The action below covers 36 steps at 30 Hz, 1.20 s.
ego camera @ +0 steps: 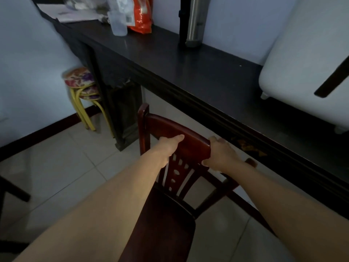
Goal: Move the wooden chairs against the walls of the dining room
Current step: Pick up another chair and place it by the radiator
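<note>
Tiled floor (pixel 62 161), dark bench (pixel 188 59) along the wall; wooden chair (pixel 170 210) backs against bench edge; left hand (pixel 170 143) and right hand (pixel 221 154) wrapped around top rail; placement step seemingly; next, likely nudge flush, release.

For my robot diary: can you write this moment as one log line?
left hand: on chair top rail | right hand: grip on rail end | chair: beside dark table

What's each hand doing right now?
Left hand: closed on the chair top rail.
Right hand: closed on the rail's right end.
</note>
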{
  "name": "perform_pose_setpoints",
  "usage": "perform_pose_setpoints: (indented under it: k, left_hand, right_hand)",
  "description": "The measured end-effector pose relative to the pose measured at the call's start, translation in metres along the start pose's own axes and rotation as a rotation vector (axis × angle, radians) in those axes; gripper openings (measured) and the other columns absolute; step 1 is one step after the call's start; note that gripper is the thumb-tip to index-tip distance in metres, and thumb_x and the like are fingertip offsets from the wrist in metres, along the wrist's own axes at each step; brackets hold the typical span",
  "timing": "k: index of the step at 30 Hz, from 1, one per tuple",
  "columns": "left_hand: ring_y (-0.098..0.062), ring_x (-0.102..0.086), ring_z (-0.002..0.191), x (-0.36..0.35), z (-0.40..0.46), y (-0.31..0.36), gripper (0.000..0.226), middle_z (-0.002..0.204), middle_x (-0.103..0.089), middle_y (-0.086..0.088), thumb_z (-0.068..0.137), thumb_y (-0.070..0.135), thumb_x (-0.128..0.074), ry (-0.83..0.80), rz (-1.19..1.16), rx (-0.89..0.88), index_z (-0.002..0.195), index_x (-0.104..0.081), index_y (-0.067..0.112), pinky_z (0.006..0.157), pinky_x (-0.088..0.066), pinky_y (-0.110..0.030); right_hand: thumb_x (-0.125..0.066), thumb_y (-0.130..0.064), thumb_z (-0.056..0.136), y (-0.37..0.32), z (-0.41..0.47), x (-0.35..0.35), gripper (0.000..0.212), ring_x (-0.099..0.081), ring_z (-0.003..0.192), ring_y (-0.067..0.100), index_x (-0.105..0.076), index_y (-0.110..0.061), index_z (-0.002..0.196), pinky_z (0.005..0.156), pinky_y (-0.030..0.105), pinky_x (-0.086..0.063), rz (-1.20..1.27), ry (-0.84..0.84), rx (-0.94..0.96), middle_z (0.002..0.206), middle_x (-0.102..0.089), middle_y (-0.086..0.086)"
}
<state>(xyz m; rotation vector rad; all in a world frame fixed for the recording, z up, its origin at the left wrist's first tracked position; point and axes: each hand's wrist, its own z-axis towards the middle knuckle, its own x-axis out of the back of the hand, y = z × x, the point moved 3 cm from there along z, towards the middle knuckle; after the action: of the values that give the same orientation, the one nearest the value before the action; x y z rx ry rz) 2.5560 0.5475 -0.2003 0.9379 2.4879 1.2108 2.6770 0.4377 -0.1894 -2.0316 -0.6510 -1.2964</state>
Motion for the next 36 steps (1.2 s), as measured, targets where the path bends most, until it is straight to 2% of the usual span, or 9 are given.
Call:
perform_pose_setpoints:
  k: [3, 7, 12, 16, 20, 23, 28, 33, 36]
  left_hand:
    - [-0.027, -0.041, 0.131, -0.009, 0.018, 0.006, 0.087, 0.148, -0.037, -0.01, 0.083, 0.048, -0.061, 0.001, -0.058, 0.013, 0.148, -0.017, 0.01, 0.106, -0.034, -0.04]
    - [-0.031, -0.045, 0.127, -0.019, 0.026, 0.001, 0.083, 0.145, -0.04, -0.012, 0.083, 0.047, -0.061, 0.016, -0.183, 0.076, 0.146, -0.021, 0.013, 0.106, -0.034, -0.047]
    - [-0.035, -0.05, 0.119, -0.025, 0.011, -0.003, 0.082, 0.143, -0.04, -0.016, 0.08, 0.05, -0.063, 0.05, -0.261, 0.11, 0.145, -0.023, 0.019, 0.1, -0.041, -0.049]
    - [-0.032, -0.052, 0.115, -0.032, -0.014, -0.012, 0.083, 0.135, -0.047, -0.014, 0.076, 0.051, -0.067, 0.121, -0.229, 0.118, 0.141, -0.031, 0.014, 0.092, -0.045, -0.044]
    - [-0.02, -0.06, 0.079, -0.026, -0.056, -0.025, 0.045, 0.09, -0.061, -0.007, 0.073, 0.023, -0.066, 0.159, -0.316, 0.098, 0.114, -0.053, 0.009, 0.062, -0.046, -0.028]
    - [-0.018, -0.056, 0.069, -0.016, -0.099, -0.041, 0.023, 0.08, -0.056, -0.006, 0.07, 0.016, -0.061, 0.205, -0.317, 0.064, 0.09, -0.055, 0.01, 0.048, -0.039, -0.025]
    - [-0.021, -0.051, 0.065, -0.022, -0.18, -0.078, 0.007, 0.073, -0.051, -0.007, 0.069, 0.015, -0.058, 0.217, -0.329, -0.015, 0.071, -0.052, 0.011, 0.05, -0.041, -0.026]
    - [-0.022, -0.054, 0.075, -0.046, -0.235, -0.109, 0.021, 0.084, -0.055, -0.01, 0.07, 0.017, -0.059, 0.195, -0.266, -0.062, 0.089, -0.057, 0.006, 0.064, -0.047, -0.029]
    - [-0.024, -0.054, 0.074, -0.06, -0.26, -0.123, 0.025, 0.085, -0.055, -0.011, 0.07, 0.016, -0.059, 0.183, -0.23, -0.078, 0.092, -0.057, 0.005, 0.071, -0.048, -0.032]
  right_hand:
    - [-0.068, -0.032, 0.081, 0.003, 0.01, -0.005, 0.048, -0.062, 0.096, 0.026, -0.045, -0.012, 0.118, 0.077, 0.035, -0.054, -0.09, 0.085, -0.016, 0.111, -0.061, 0.011]
    - [-0.063, -0.038, 0.086, 0.007, 0.009, -0.008, 0.039, -0.062, 0.093, 0.025, -0.048, -0.014, 0.114, 0.064, 0.032, -0.046, -0.219, 0.202, -0.018, 0.106, -0.062, 0.01]
    - [-0.063, -0.037, 0.086, 0.017, -0.019, -0.011, 0.036, -0.062, 0.089, 0.026, -0.047, -0.014, 0.111, 0.064, 0.032, -0.044, -0.185, 0.195, 0.001, 0.102, -0.062, 0.01]
    - [-0.063, -0.034, 0.086, 0.012, -0.057, -0.011, 0.03, -0.062, 0.087, 0.027, -0.047, -0.015, 0.103, 0.064, 0.031, -0.043, -0.108, 0.161, 0.08, 0.099, -0.063, 0.009]
    - [-0.064, -0.031, 0.084, -0.006, -0.11, -0.007, 0.028, -0.062, 0.084, 0.025, -0.05, -0.016, 0.102, 0.063, 0.029, -0.041, -0.059, 0.178, 0.191, 0.094, -0.064, 0.006]
    - [-0.064, -0.024, 0.082, -0.018, -0.155, -0.006, 0.025, -0.062, 0.087, 0.026, -0.049, -0.014, 0.1, 0.063, 0.03, -0.041, -0.012, 0.133, 0.244, 0.095, -0.063, 0.006]
    - [-0.065, -0.022, 0.08, -0.017, -0.232, -0.014, 0.026, -0.054, 0.073, 0.02, -0.041, -0.017, 0.091, 0.058, 0.027, -0.038, 0.059, -0.017, 0.31, 0.087, -0.057, 0.003]
    - [-0.062, -0.015, 0.078, 0.005, -0.286, -0.03, 0.037, -0.054, 0.068, 0.014, -0.051, -0.013, 0.113, 0.047, 0.024, -0.038, 0.262, -0.258, 0.244, 0.085, -0.054, 0.0]
    - [-0.063, -0.012, 0.075, 0.02, -0.312, -0.038, 0.039, -0.059, 0.075, 0.018, -0.053, -0.013, 0.113, 0.057, 0.028, -0.05, 0.339, -0.283, 0.218, 0.09, -0.059, 0.004]
